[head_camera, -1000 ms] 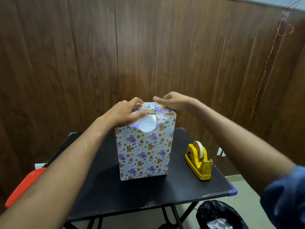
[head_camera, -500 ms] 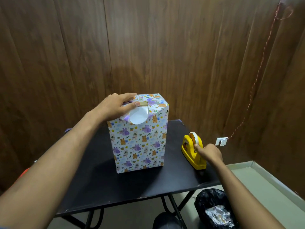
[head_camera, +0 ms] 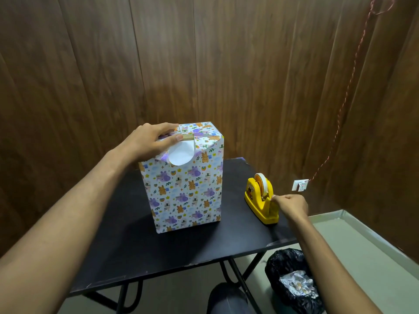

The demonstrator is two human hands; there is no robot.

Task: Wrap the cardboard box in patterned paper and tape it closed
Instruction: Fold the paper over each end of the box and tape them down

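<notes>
We had the box [head_camera: 184, 189] upright mid-table [head_camera: 127, 250], sides wrapped, top folds untaped; left hand [head_camera: 150, 142] lay flat, pressing the flaps, right hand [head_camera: 289, 203] pinched tape at the yellow dispenser [head_camera: 260, 200]; top seal looked left to do

Animal-print box [head_camera: 184, 191], yellow dispenser [head_camera: 260, 200], black table [head_camera: 158, 250].
</notes>
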